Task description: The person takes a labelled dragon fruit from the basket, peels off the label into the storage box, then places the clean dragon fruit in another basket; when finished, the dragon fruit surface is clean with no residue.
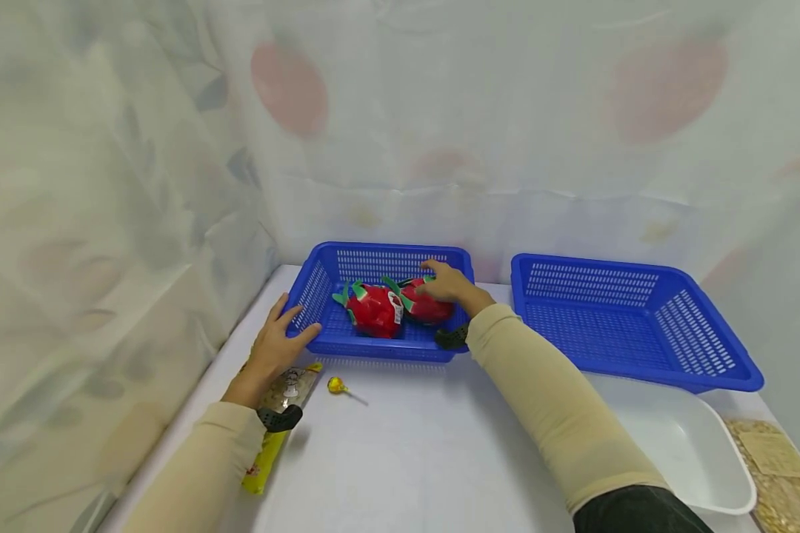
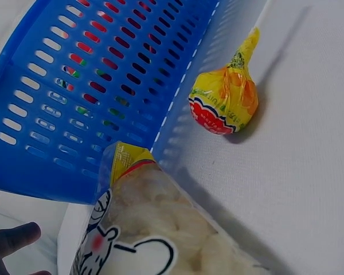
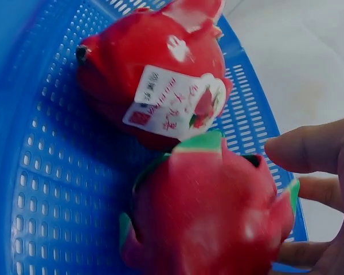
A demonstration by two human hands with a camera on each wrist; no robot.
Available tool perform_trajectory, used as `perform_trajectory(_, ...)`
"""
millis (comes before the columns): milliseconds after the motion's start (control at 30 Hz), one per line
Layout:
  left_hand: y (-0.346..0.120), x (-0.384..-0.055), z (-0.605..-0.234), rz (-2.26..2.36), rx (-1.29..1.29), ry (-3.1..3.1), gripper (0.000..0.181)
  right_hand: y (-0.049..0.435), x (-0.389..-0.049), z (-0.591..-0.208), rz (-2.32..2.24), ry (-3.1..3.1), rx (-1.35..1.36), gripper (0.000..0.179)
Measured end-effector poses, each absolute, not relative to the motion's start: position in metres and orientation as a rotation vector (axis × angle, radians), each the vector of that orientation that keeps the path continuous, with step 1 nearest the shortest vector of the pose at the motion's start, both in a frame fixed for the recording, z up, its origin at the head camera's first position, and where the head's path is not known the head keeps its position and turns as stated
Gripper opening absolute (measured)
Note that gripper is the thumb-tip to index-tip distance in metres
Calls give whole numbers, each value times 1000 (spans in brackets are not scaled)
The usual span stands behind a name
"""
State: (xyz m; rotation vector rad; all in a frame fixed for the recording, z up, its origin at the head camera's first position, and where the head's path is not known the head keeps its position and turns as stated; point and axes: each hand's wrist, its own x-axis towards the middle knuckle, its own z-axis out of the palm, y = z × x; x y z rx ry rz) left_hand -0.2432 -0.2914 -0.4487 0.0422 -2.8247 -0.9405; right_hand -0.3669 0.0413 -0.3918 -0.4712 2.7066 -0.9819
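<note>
Two red dragon fruits with green-tipped scales lie in the left blue basket [image 1: 373, 346]. The left one [image 1: 373, 311] bears a white label, also visible in the right wrist view. Beside the right dragon fruit [image 3: 212, 212] is my right hand [image 1: 447, 285], reaching in over the basket's right side with fingers spread at the fruit's edge. My left hand [image 1: 275, 349] rests at the basket's front left corner, fingers apart along the rim. Below that hand lies a clear and yellow snack bag [image 2: 160, 223], partly hidden by the wrist in the head view. A yellow-wrapped lollipop [image 2: 225, 100] lies near the basket's front wall.
To the right stands a second blue basket [image 1: 593, 329] with no contents showing. A white tub [image 1: 680, 444] sits in front of it, partly behind my right sleeve. A bag of pale flakes [image 1: 776, 474] lies at the table's right edge. Patterned curtain hangs behind and at left.
</note>
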Motion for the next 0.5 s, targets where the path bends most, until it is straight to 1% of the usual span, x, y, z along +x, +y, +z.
perform_trajectory(233,-292,-243,-447,-942,33,-2815,82,43,-366,-392,-1216,2547,-384,54)
perform_trajectory(333,-292,-243,-447,-949,37,-2809,82,41,-364,-393,-1231,2495,-368,60)
perform_trajectory(433,-291,-242,-448,-964,40,-2809,82,40,-361,-394,-1176,2471,-347,69)
perform_trajectory(500,-291,-242,-448,-966,42,-2810,83,40,-361,-395,-1131,2468,-332,71)
